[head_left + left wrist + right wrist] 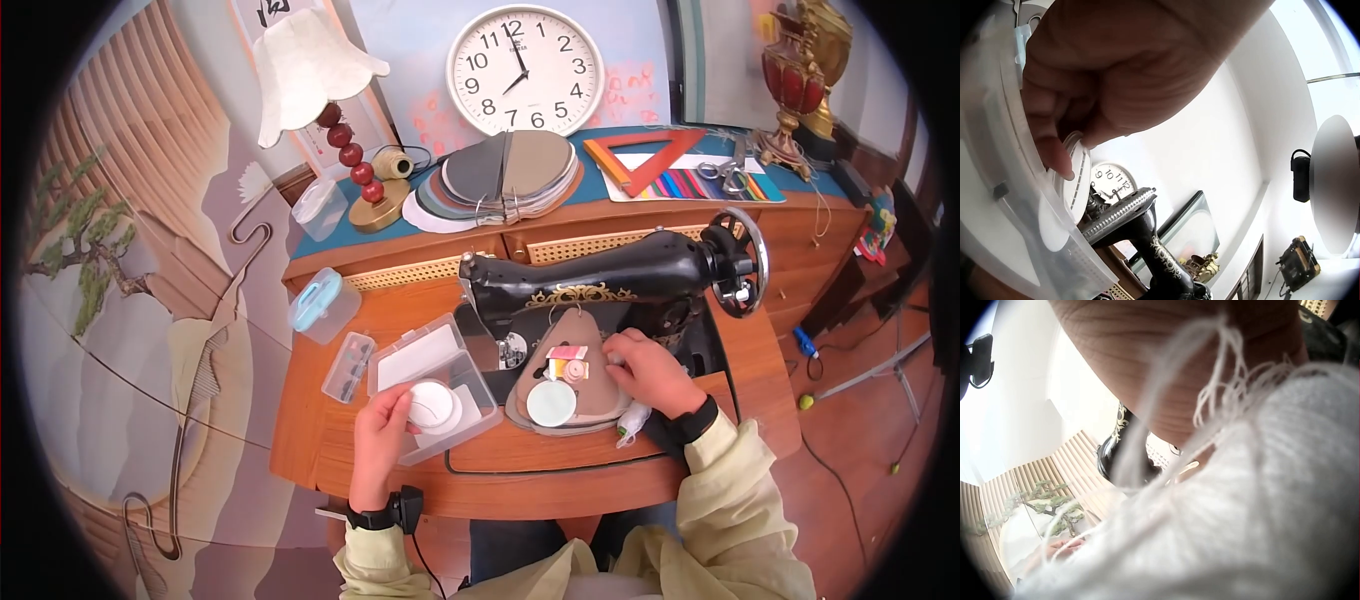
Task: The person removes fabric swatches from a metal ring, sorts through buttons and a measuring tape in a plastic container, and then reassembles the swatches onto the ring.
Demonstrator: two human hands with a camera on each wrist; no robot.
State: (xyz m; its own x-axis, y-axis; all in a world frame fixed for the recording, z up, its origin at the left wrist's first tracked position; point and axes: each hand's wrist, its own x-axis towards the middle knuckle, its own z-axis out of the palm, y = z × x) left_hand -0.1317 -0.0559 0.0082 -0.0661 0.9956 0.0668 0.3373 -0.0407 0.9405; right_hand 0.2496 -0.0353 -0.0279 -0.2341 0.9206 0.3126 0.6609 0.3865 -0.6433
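Note:
My left hand pinches the edge of a white round flat disc between thumb and fingers, over a clear plastic box with its lid raised. In the left wrist view the disc is seen nearly edge-on, with small marks along its rim. My right hand is at the right side of a stack of taupe fabric pieces, its fingers bent. What those fingers hold, if anything, I cannot tell. On the stack lie a pale green disc, a pink-and-white card and a small pink roll.
A black sewing machine stands just behind the fabric. White yarn lies below my right wrist. Left of the open box are a small clear case and a blue-lidded container. Scissors lie on the back shelf.

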